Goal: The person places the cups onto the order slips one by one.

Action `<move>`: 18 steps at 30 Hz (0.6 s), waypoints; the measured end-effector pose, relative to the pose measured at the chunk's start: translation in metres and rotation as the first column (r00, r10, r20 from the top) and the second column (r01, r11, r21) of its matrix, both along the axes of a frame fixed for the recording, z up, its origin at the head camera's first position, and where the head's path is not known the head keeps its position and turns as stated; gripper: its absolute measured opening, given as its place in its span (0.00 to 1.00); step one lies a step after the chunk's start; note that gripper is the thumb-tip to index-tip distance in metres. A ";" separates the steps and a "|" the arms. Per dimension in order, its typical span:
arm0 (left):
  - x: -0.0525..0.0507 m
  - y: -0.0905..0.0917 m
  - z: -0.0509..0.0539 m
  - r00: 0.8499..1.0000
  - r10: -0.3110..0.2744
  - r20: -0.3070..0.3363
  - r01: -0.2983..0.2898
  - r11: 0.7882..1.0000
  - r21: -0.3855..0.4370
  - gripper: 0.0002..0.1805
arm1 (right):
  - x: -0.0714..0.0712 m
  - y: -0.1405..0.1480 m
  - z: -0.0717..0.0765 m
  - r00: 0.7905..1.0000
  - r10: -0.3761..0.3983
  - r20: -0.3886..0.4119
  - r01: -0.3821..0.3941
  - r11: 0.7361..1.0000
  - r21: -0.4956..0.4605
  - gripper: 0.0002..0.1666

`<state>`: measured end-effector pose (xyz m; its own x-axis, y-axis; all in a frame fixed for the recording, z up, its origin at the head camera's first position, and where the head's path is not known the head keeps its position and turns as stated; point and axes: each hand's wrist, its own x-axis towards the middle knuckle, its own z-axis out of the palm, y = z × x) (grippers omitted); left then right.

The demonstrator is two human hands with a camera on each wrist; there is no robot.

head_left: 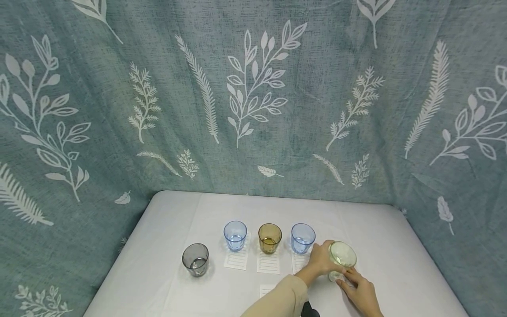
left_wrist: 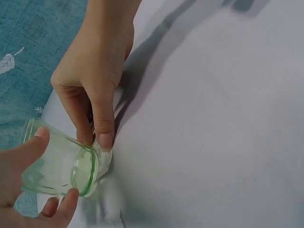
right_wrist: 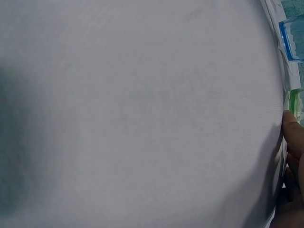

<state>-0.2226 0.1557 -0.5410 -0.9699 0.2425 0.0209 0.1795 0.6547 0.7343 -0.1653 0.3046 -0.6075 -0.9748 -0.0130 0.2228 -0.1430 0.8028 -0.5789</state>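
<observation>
My left hand (head_left: 322,259) grips a pale green glass (head_left: 343,254) by its sides, at the right of the row of glasses. In the left wrist view, the green glass (left_wrist: 52,166) is tilted over, its base toward the right hand (left_wrist: 97,80). There, thumb and forefinger pinch what looks like a white paper card (left_wrist: 105,159) at the base; its outline is partly hidden. The head view has my right hand (head_left: 362,293) low beside the glass. Only the right hand's fingers (right_wrist: 293,133) show at the edge of the right wrist view.
Two blue glasses (head_left: 235,236) (head_left: 303,238) and an amber glass (head_left: 270,238) stand in a row with lined white cards (head_left: 268,264) before them. A grey glass (head_left: 195,259) stands at the left. Another card (head_left: 266,289) lies nearer on the white tablecloth (head_left: 222,295).
</observation>
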 end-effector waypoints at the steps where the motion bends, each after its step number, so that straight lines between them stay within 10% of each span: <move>1: -0.001 0.000 0.000 1.000 0.005 -0.003 -0.005 1.000 -0.004 0.41 | 0.000 0.000 0.000 1.000 0.001 -0.009 -0.001 1.000 -0.001 0.27; 18: -0.006 -0.007 -0.009 0.998 -0.065 0.028 0.059 0.986 0.155 0.38 | -0.003 -0.001 -0.003 0.999 -0.012 -0.053 0.013 1.000 0.022 0.23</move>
<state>-0.2283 0.1485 -0.5497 -0.9539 0.2985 0.0314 0.1905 0.5215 0.8317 -0.1681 0.3040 -0.6104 -0.9619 -0.0065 0.2735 -0.1627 0.8172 -0.5529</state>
